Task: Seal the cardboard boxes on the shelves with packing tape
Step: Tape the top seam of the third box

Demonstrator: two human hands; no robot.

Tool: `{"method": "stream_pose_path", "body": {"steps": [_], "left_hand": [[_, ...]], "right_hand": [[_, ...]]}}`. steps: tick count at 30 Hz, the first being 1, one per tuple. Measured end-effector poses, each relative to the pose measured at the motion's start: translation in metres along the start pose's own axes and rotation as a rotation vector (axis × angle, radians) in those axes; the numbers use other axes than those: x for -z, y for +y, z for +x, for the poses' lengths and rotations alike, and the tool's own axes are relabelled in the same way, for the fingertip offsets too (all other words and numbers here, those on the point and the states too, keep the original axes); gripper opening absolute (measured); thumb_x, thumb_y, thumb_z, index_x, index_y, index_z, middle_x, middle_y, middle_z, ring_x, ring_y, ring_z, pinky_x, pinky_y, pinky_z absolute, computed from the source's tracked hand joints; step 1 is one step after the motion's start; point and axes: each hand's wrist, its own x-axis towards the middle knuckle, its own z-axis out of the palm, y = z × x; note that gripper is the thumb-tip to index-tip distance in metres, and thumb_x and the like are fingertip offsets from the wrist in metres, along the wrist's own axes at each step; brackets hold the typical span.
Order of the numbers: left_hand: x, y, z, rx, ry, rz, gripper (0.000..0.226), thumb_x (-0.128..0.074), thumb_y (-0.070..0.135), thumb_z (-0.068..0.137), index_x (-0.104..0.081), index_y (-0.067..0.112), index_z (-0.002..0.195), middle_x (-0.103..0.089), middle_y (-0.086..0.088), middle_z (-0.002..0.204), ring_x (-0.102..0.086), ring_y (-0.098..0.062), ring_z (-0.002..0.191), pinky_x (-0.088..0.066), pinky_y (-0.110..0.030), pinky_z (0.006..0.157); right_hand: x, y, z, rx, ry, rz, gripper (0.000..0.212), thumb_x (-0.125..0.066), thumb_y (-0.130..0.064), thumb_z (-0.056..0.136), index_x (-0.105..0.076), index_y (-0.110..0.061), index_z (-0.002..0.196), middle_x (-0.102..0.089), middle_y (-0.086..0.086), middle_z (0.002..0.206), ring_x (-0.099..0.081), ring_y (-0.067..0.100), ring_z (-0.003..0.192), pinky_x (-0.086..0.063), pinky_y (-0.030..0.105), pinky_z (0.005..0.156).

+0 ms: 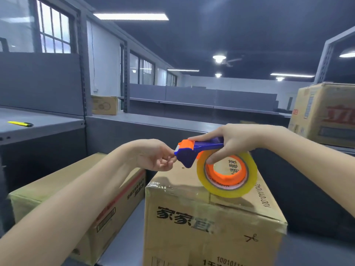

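A blue and orange tape dispenser [189, 151] carries a roll of clear yellowish tape [227, 174] that rests on top of a cardboard box [207, 217] printed with black characters. My right hand [228, 144] grips the dispenser's blue handle from above, one finger reaching down to the roll's orange core. My left hand [155, 157] pinches at the dispenser's front end, where the tape comes out. Clear tape lies crinkled over the box's near left top corner.
A second cardboard box [63, 200] lies lower to the left, under my left forearm. A larger box [324, 114] stands at the right on a shelf. A yellow utility knife [20, 123] lies on the grey shelf [48, 127] at left; a small box [104, 105] stands farther back.
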Motion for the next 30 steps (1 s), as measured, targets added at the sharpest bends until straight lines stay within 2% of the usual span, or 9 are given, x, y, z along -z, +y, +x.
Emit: {"method": "stream_pose_path", "body": {"steps": [3, 5, 6, 11, 15, 18, 20, 26, 30], "left_hand": [[0.003, -0.005, -0.01, 0.057, -0.078, -0.037, 0.023, -0.039, -0.007, 0.09, -0.054, 0.002, 0.076, -0.05, -0.004, 0.055, -0.05, -0.01, 0.045, -0.039, -0.01, 0.04], [0.007, -0.011, -0.016, 0.087, -0.124, -0.025, 0.016, -0.046, -0.002, 0.088, -0.055, 0.004, 0.077, -0.052, -0.002, 0.057, -0.05, -0.008, 0.047, -0.031, -0.005, 0.051], [0.012, -0.014, -0.019, 0.091, -0.131, -0.015, 0.011, -0.05, 0.001, 0.086, -0.056, 0.005, 0.078, -0.052, -0.001, 0.058, -0.05, -0.007, 0.048, -0.029, -0.005, 0.049], [0.068, -0.033, -0.046, 0.059, -0.014, -0.024, 0.011, -0.058, 0.012, 0.083, -0.055, 0.007, 0.074, -0.048, -0.001, 0.061, -0.047, -0.007, 0.047, -0.026, -0.007, 0.047], [0.07, -0.053, -0.051, 0.032, -0.007, 0.041, 0.021, -0.055, 0.01, 0.089, -0.05, 0.009, 0.069, -0.044, -0.001, 0.06, -0.043, -0.007, 0.044, -0.021, -0.01, 0.047], [0.056, -0.063, -0.046, -0.039, 0.078, 0.014, 0.018, -0.061, 0.011, 0.087, -0.051, 0.008, 0.073, -0.046, -0.002, 0.057, -0.042, -0.008, 0.041, -0.032, -0.011, 0.04], [0.055, -0.068, -0.046, -0.075, 0.112, 0.034, 0.018, -0.067, 0.015, 0.085, -0.053, 0.008, 0.076, -0.048, -0.002, 0.058, -0.043, -0.007, 0.042, -0.038, -0.014, 0.037], [0.058, -0.068, -0.046, -0.089, 0.115, 0.063, 0.023, -0.065, 0.015, 0.087, -0.056, 0.005, 0.067, -0.049, -0.001, 0.05, -0.042, -0.005, 0.037, -0.035, -0.013, 0.034], [0.058, -0.067, -0.043, -0.075, 0.129, 0.059, 0.023, -0.064, 0.011, 0.087, -0.058, 0.004, 0.066, -0.048, -0.003, 0.052, -0.043, -0.006, 0.038, -0.037, -0.014, 0.036]], "right_hand": [[0.0, -0.018, -0.014, -0.017, -0.026, 0.041, 0.065, -0.058, -0.069, 0.064, -0.033, -0.068, 0.123, -0.053, -0.035, 0.094, -0.058, -0.007, 0.082, -0.046, 0.008, 0.06], [-0.004, -0.026, -0.019, -0.032, -0.039, 0.031, 0.068, -0.053, -0.073, 0.056, -0.031, -0.071, 0.12, -0.054, -0.033, 0.097, -0.059, -0.002, 0.087, -0.048, 0.012, 0.067], [-0.006, -0.029, -0.021, -0.041, -0.046, 0.021, 0.067, -0.053, -0.074, 0.056, -0.031, -0.072, 0.119, -0.054, -0.031, 0.099, -0.059, 0.001, 0.09, -0.049, 0.015, 0.071], [-0.008, -0.025, -0.045, -0.2, -0.076, 0.0, 0.057, -0.062, -0.061, 0.073, -0.04, -0.06, 0.126, -0.055, -0.03, 0.093, -0.059, -0.002, 0.082, -0.045, 0.011, 0.063], [-0.008, -0.028, -0.061, -0.296, -0.153, -0.063, 0.056, -0.063, -0.063, 0.072, -0.042, -0.062, 0.124, -0.057, -0.03, 0.09, -0.06, -0.002, 0.079, -0.044, 0.012, 0.063], [-0.01, -0.038, -0.058, -0.324, -0.192, -0.154, 0.048, -0.063, -0.066, 0.07, -0.039, -0.07, 0.112, -0.053, -0.031, 0.096, -0.057, 0.001, 0.086, -0.043, 0.011, 0.065], [-0.013, -0.04, -0.052, -0.327, -0.214, -0.209, 0.051, -0.063, -0.064, 0.072, -0.041, -0.065, 0.118, -0.052, -0.029, 0.097, -0.055, 0.001, 0.086, -0.04, 0.01, 0.063], [-0.017, -0.041, -0.038, -0.326, -0.258, -0.252, 0.054, -0.063, -0.057, 0.077, -0.041, -0.059, 0.127, -0.056, -0.022, 0.101, -0.056, 0.003, 0.085, -0.04, 0.011, 0.063], [-0.019, -0.041, -0.031, -0.33, -0.287, -0.255, 0.054, -0.064, -0.053, 0.08, -0.041, -0.055, 0.128, -0.051, -0.027, 0.095, -0.055, 0.003, 0.084, -0.042, 0.013, 0.063]]}}
